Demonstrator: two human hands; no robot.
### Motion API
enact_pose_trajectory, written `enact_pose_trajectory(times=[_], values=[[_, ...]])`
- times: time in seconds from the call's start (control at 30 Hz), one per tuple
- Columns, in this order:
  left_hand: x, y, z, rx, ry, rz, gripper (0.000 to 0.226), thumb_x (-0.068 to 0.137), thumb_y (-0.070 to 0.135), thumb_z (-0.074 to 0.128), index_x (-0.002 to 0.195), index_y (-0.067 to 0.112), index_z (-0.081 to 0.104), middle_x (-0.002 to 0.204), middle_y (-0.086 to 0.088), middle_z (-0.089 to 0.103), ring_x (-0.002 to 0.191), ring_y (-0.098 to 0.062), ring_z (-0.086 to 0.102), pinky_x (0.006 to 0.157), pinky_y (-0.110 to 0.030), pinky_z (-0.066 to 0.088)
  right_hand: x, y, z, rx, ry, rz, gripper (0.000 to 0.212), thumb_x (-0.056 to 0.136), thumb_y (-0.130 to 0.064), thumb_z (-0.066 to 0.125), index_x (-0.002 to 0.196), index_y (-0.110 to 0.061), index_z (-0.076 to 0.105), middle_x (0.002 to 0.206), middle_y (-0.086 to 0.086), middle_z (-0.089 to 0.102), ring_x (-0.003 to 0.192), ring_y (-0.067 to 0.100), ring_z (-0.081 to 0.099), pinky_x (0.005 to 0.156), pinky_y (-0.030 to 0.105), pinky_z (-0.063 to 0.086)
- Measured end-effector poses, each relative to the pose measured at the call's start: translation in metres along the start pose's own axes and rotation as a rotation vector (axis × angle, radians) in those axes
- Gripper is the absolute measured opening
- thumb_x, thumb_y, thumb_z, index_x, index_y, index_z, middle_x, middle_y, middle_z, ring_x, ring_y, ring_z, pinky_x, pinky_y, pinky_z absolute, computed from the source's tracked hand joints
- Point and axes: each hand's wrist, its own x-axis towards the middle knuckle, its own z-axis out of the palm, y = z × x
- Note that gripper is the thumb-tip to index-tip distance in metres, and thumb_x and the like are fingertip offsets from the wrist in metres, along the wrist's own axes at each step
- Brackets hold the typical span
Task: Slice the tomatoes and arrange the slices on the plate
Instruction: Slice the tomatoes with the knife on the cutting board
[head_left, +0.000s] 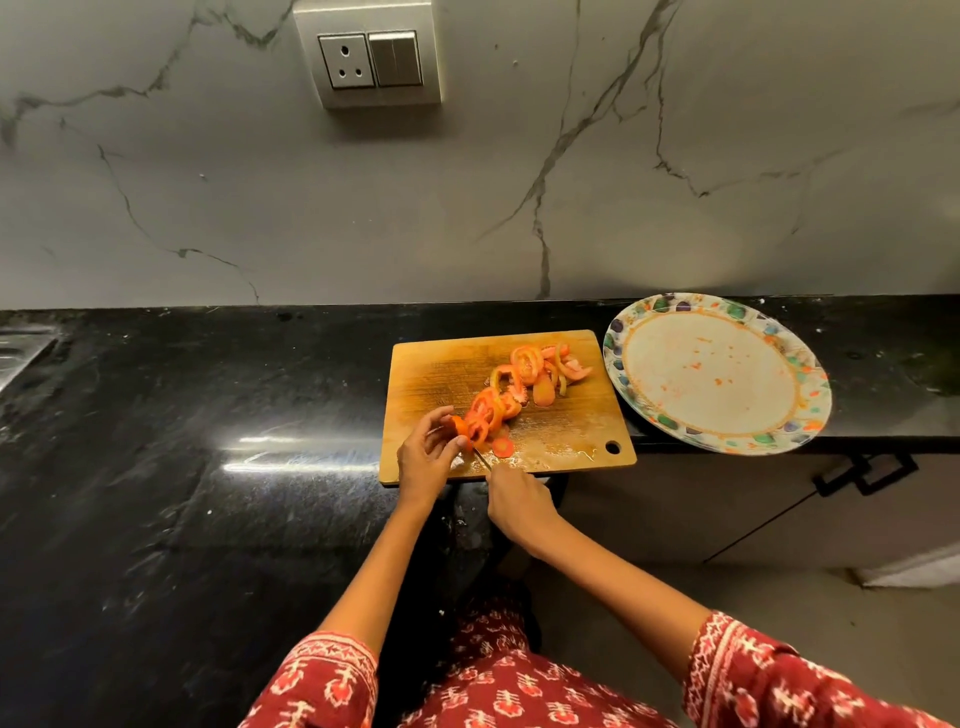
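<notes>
Taking the cutting board (545, 415) as the landmark: off its left side, the black counter (156, 467) ran wide, and the board sat at that counter's front edge so you could stand square to it. At the board's near-left corner your left hand (423, 457) pinched the last tomato end (460, 427) between curled fingertips and thumb, probably to pin the small stub while keeping the fingers back from the edge. The knife blade (482, 460) showed as a thin sliver just right of that stub, angled toward you; whether it touched the tomato I could not tell. Just off the board's near edge your right hand (517, 506) was curled round the knife handle, which the hand itself hid. From the stub the cut slices (519, 384) trailed across the board toward its far-right corner, overlapping in a loose line, likely pushed aside to keep the cutting spot free. A hanging hole (612, 447) sat in the board's near-right corner. Just beside the board's right edge lay the patterned plate (623, 364), smeared with juice but holding no slices, its near rim overhanging the counter front; you kept it close for a short transfer. Slicing looked nearly done, arranging not yet started.
</notes>
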Motion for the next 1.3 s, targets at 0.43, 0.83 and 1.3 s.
enact_pose_trajectory(times=[0.43, 0.83, 1.3], values=[[0.002, 0.001, -0.002, -0.101, 0.112, -0.084, 0.042, 0.071, -0.008, 0.072, 0.106, 0.01, 0.056, 0.104, -0.012, 0.062, 0.099, -0.024, 0.061, 0.08, -0.016, 0.052, -0.023, 0.027, 0.0, -0.055, 0.03, -0.047, 0.027, 0.103, -0.02, 0.029, 0.112, -0.003, 0.048, 0.104, 0.015, 0.063, 0.096, 0.033, 0.061, 0.065, 0.035, 0.037], [0.002, 0.003, -0.002, 0.078, 0.065, 0.022, 0.046, 0.078, -0.005, 0.066, 0.121, 0.005, 0.057, 0.119, -0.017, 0.061, 0.112, -0.023, 0.056, 0.085, -0.008, 0.046, -0.012, 0.01, -0.02, 0.247, 0.058, -0.041, 0.033, 0.102, -0.025, 0.029, 0.096, -0.003, 0.053, 0.092, 0.018, 0.061, 0.089, 0.036, 0.059, 0.066, 0.036, 0.04], [0.005, 0.002, 0.002, 0.085, 0.077, 0.016, 0.039, 0.077, 0.003, 0.07, 0.116, 0.001, 0.061, 0.112, -0.014, 0.065, 0.107, -0.023, 0.062, 0.088, -0.024, 0.051, -0.005, -0.001, -0.021, 0.259, 0.075, -0.039, 0.031, 0.102, -0.023, 0.03, 0.107, -0.002, 0.052, 0.1, 0.019, 0.061, 0.092, 0.035, 0.059, 0.068, 0.034, 0.039]])
